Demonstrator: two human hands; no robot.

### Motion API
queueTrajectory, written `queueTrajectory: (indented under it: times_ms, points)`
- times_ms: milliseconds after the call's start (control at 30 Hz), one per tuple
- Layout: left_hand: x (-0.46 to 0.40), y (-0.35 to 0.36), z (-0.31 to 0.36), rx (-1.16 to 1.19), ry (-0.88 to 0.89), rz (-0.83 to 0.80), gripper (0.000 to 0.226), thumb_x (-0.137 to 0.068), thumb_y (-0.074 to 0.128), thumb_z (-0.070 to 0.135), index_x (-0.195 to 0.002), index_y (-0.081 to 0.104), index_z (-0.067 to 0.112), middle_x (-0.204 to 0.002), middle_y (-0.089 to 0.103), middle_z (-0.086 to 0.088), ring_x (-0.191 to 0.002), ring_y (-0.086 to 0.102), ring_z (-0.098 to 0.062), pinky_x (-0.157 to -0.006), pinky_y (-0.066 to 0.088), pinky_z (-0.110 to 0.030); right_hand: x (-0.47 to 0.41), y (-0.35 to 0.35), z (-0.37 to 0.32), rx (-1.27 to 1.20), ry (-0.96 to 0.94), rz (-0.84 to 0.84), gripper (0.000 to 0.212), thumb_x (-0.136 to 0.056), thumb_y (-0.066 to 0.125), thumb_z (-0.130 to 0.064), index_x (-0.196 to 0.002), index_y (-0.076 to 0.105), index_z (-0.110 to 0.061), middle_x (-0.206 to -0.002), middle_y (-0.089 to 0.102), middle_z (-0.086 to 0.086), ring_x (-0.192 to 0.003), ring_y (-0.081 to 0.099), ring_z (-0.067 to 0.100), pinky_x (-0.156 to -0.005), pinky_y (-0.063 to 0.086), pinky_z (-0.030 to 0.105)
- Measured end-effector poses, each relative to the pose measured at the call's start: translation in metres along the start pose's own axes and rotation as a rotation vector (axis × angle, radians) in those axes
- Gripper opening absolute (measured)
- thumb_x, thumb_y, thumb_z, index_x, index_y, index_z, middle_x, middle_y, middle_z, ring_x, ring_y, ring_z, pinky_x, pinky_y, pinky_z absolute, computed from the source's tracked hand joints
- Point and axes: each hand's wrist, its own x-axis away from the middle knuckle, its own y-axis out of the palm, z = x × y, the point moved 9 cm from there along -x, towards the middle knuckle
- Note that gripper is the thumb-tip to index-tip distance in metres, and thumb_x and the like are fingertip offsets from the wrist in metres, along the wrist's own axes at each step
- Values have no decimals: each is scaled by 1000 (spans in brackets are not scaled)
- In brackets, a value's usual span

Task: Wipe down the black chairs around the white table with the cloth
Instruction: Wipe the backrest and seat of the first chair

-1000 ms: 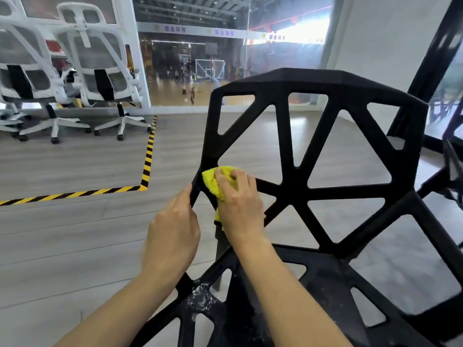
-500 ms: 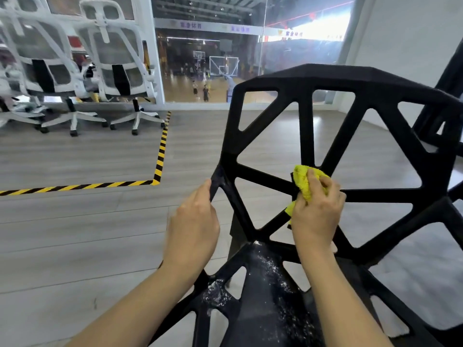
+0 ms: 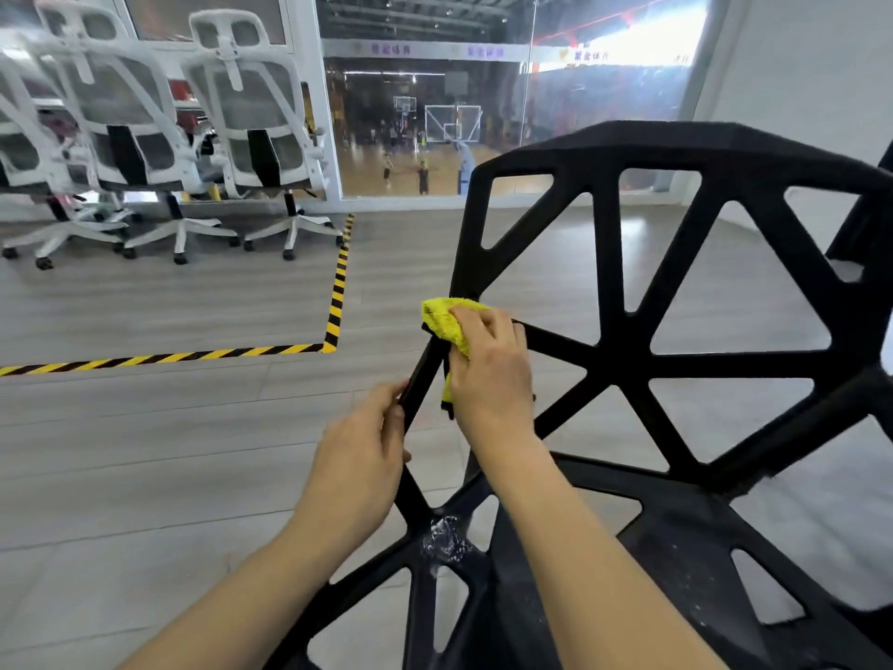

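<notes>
A black chair [image 3: 623,350] with an open lattice back and seat fills the right and lower part of the view. My right hand [image 3: 488,374] holds a yellow cloth [image 3: 447,326] pressed against the left joint of the backrest. My left hand [image 3: 362,452] grips the slanted left strut of the chair just below the cloth. White smears and wet specks lie on the seat front [image 3: 447,541]. The white table is out of view.
Three white mesh office chairs [image 3: 251,133] stand on casters at the back left. Yellow-black hazard tape [image 3: 338,292] marks an L on the grey plank floor. A glass wall [image 3: 435,128] lies straight ahead. Part of another black frame [image 3: 865,224] shows at the far right.
My right hand has carried the cloth back leftward from the backrest's middle hub to its left joint. My left hand keeps its hold on the left strut.
</notes>
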Motion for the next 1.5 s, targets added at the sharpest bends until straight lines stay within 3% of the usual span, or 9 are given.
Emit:
queueTrajectory:
  times_ms: [100,200,400,533,633,867,1100,1333,1500]
  points:
    - [5,-1,-4,113,-11,33,39,-104,41,13,-123,58,43,-86,68,18,-73,67,-1,-67,47,-23,28,8,4,-191,108,-71,40,-95,55,-19,-134,58,-28,-111,56,-1,-102,55,23,-85,47,37]
    - [2,-2,-5,167,-19,69,41,-102,44,9,-125,63,37,-88,71,17,-80,66,-5,-76,51,-25,55,3,-1,-266,100,-118,40,-94,58,-22,-133,60,-32,-107,60,-5,-96,57,14,-84,45,27]
    - [6,0,-9,88,-36,49,41,-102,43,13,-132,59,36,-68,68,6,-78,63,1,-64,39,-8,1,6,8,-84,205,7,32,-91,57,-16,-122,66,-21,-102,54,3,-96,54,27,-75,43,34]
    - [3,-2,-5,99,3,75,40,-100,44,7,-129,63,28,-83,72,9,-81,65,-3,-69,44,-14,26,8,0,-196,198,-68,28,-93,54,-20,-117,67,-26,-95,56,-2,-88,53,18,-70,32,26]
    - [3,-2,-3,104,30,94,33,-100,45,6,-116,66,25,-84,69,13,-77,60,-9,-68,43,-30,66,-1,-21,-267,99,-107,36,-89,60,-20,-123,66,-27,-102,58,-5,-92,56,14,-79,42,24]
    - [2,2,-7,79,-26,84,34,-102,42,13,-122,63,30,-69,68,6,-73,63,-4,-73,50,-35,-1,7,10,-51,230,-20,31,-93,57,-16,-122,65,-17,-105,54,3,-99,51,25,-76,42,32]
    - [2,4,-5,65,-6,92,29,-101,40,14,-113,60,33,-77,70,3,-70,64,-19,-71,49,-45,7,5,13,272,-55,-82,33,-79,68,-3,-111,64,-7,-101,55,13,-92,51,32,-63,50,43]
    - [4,5,-5,61,-31,78,28,-102,38,17,-111,61,32,-73,67,2,-69,61,-21,-69,49,-47,83,13,84,571,262,-519,17,-92,51,-5,-106,59,-12,-109,48,6,-110,46,27,-67,33,34]
    - [4,3,-4,72,-47,65,31,-103,38,16,-118,61,30,-82,69,10,-72,62,-15,-72,51,-44,59,13,91,408,386,-563,13,-86,54,-2,-93,62,-10,-91,48,6,-102,56,32,-71,42,34]
